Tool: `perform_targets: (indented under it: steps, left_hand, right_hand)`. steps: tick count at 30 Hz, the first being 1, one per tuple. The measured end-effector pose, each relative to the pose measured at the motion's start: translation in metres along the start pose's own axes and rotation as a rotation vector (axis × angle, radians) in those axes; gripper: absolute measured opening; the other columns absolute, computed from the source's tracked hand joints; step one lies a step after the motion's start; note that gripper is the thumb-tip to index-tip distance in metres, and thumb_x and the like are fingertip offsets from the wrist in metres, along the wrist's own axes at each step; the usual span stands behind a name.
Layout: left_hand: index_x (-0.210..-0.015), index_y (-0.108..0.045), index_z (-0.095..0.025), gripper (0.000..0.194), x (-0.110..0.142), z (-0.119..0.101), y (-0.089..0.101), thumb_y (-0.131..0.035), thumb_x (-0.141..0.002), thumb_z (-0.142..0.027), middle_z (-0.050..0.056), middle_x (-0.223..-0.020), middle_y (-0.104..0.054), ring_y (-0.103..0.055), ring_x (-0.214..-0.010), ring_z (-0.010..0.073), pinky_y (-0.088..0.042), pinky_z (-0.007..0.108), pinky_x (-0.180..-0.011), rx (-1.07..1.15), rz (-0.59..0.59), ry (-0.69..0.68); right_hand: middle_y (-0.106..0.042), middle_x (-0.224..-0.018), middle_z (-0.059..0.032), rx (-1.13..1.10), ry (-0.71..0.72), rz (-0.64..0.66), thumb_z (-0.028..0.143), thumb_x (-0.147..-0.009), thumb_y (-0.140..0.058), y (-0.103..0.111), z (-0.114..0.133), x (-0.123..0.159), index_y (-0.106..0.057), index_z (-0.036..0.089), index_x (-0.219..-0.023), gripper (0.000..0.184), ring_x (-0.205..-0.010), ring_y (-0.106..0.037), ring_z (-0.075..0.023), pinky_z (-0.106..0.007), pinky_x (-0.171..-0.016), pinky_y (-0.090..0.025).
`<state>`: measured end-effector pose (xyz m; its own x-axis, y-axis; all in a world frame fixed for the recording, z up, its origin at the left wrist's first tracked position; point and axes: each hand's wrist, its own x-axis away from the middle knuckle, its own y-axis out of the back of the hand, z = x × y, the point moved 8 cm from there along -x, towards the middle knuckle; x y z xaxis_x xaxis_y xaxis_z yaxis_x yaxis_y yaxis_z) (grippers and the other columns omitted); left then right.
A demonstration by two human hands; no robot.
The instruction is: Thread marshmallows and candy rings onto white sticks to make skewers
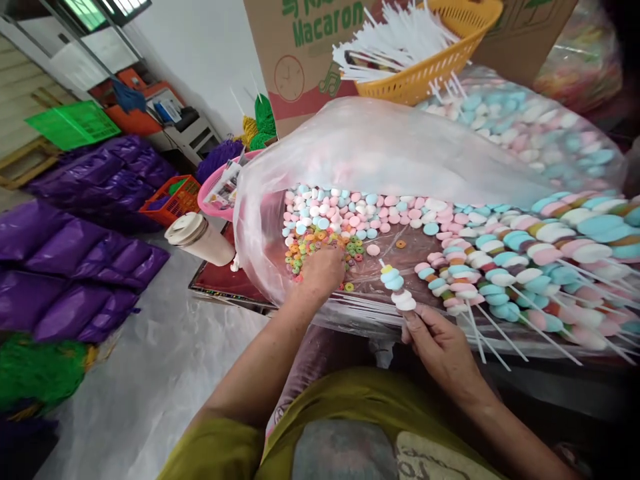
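Observation:
My left hand (325, 270) reaches down into a heap of colourful ring-shaped cereal pieces (310, 240); its fingertips are hidden among them. Between thumb and fingers, my right hand (435, 337) grips a marshmallow skewer (394, 280). Threaded on that skewer are white and blue marshmallows, with a darker piece among them and a yellow ring near the bare tip. Loose pink, white and blue marshmallows (395, 208) lie behind the cereal. Right of my right hand is a large pile of filled marshmallow skewers (530, 273). White sticks (365, 310) lie along the table's near edge.
Clear plastic sheeting (380, 147) bulges behind the marshmallows. A yellow basket (430, 73) of white sticks stands at the back, before a cardboard box (300, 40). To the left are a lidded cup (200, 237), a pink basin (215, 193) and purple packages (75, 267).

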<state>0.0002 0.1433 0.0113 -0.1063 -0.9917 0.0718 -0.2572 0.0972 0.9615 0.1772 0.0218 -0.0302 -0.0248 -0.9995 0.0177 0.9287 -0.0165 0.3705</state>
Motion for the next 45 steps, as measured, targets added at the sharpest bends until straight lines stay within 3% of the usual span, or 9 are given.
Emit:
perform_targets:
  steps: [2, 5, 10, 22, 30, 34, 37, 41, 45]
  left_hand:
    - [-0.069, -0.066, -0.017, 0.013, 0.003, 0.005, 0.002, -0.054, -0.073, -0.017, 0.009, -0.085, -0.066, -0.06, -0.087, 0.0248, -0.045, 0.036, -0.076, 0.131, -0.029, 0.014]
    - [-0.069, -0.066, -0.018, 0.008, 0.013, 0.026, 0.007, -0.062, -0.07, -0.025, 0.004, -0.073, -0.065, -0.06, -0.072, 0.0172, -0.047, 0.028, -0.065, 0.707, -0.07, 0.13]
    - [-0.069, -0.063, -0.013, 0.025, 0.033, 0.027, -0.018, -0.079, -0.052, -0.024, 0.002, -0.067, -0.065, -0.056, -0.049, 0.0095, -0.04, 0.019, -0.042, 1.6, 0.197, 0.309]
    - [-0.076, -0.068, -0.009, 0.03, 0.044, 0.011, -0.031, -0.081, -0.051, -0.018, -0.001, -0.054, -0.058, -0.051, -0.044, 0.0054, -0.042, 0.016, -0.04, 1.779, 0.37, 0.283]
    - [-0.069, -0.061, -0.011, 0.033, 0.048, -0.024, -0.054, -0.083, -0.048, -0.023, -0.002, -0.058, -0.056, -0.047, -0.043, 0.0044, -0.035, 0.015, -0.035, 1.85, 0.443, 0.382]
    - [-0.066, -0.058, -0.012, 0.033, 0.034, -0.034, -0.045, -0.082, -0.05, -0.028, -0.002, -0.056, -0.055, -0.045, -0.043, 0.0052, -0.033, 0.017, -0.035, 1.683, 0.396, 0.271]
    - [-0.083, -0.063, -0.014, 0.035, 0.007, -0.036, -0.025, -0.072, -0.064, -0.042, 0.001, -0.064, -0.058, -0.047, -0.044, 0.0074, -0.036, 0.02, -0.038, 1.417, 0.307, 0.132]
    - [-0.092, -0.065, -0.015, 0.024, -0.047, -0.046, 0.01, -0.056, -0.08, -0.034, 0.007, -0.085, -0.064, -0.059, -0.07, 0.0153, -0.045, 0.026, -0.059, 0.698, -0.078, -0.085]
    - [-0.103, -0.062, -0.014, 0.028, -0.082, -0.088, -0.012, -0.049, -0.078, -0.014, 0.015, -0.107, -0.06, -0.06, -0.091, 0.0262, -0.046, 0.035, -0.071, -0.026, -0.081, -0.263]
  right_hand:
    - [-0.046, -0.05, 0.0033, 0.047, 0.04, 0.005, 0.042, -0.088, -0.04, 0.001, 0.003, 0.0, -0.047, 0.02, -0.059, 0.036, -0.049, -0.044, -0.0111, -0.023, -0.051, -0.035]
    - [-0.047, -0.051, 0.003, 0.16, 0.134, 0.024, 0.038, -0.088, -0.039, -0.001, 0.013, -0.002, -0.046, 0.021, -0.061, 0.033, -0.048, -0.043, -0.0109, -0.023, -0.05, -0.033]
    - [-0.048, -0.052, 0.0016, 0.374, 0.315, -0.006, 0.032, -0.087, -0.038, -0.008, 0.039, -0.008, -0.045, 0.02, -0.06, 0.031, -0.048, -0.041, -0.011, -0.024, -0.051, -0.029]
    - [-0.054, -0.057, -0.0009, 0.501, 0.369, 0.02, 0.026, -0.089, -0.036, -0.016, 0.058, -0.004, -0.049, 0.019, -0.064, 0.029, -0.051, -0.046, -0.0122, -0.025, -0.052, -0.029]
    - [-0.049, -0.052, 0.0004, 0.445, 0.387, -0.122, 0.024, -0.086, -0.037, -0.009, 0.05, -0.018, -0.042, 0.02, -0.059, 0.027, -0.048, -0.043, -0.0112, -0.023, -0.05, -0.029]
    - [-0.047, -0.051, 0.001, 0.371, 0.325, -0.083, 0.027, -0.085, -0.038, -0.004, 0.042, -0.026, -0.041, 0.021, -0.058, 0.028, -0.048, -0.041, -0.0112, -0.024, -0.049, -0.029]
    - [-0.045, -0.051, 0.0025, 0.181, 0.169, -0.123, 0.035, -0.087, -0.04, 0.012, 0.029, -0.033, -0.042, 0.02, -0.058, 0.032, -0.049, -0.039, -0.0105, -0.023, -0.051, -0.031]
    - [-0.042, -0.054, 0.0037, -0.041, 0.037, -0.19, 0.043, -0.083, -0.048, 0.026, 0.008, -0.033, -0.047, 0.019, -0.063, 0.031, -0.051, -0.035, -0.0097, -0.024, -0.049, -0.029]
    - [-0.038, -0.053, 0.0051, -0.211, -0.037, -0.171, 0.045, -0.082, -0.051, 0.018, -0.005, -0.025, -0.045, 0.019, -0.062, 0.033, -0.049, -0.033, -0.0087, -0.023, -0.047, -0.026]
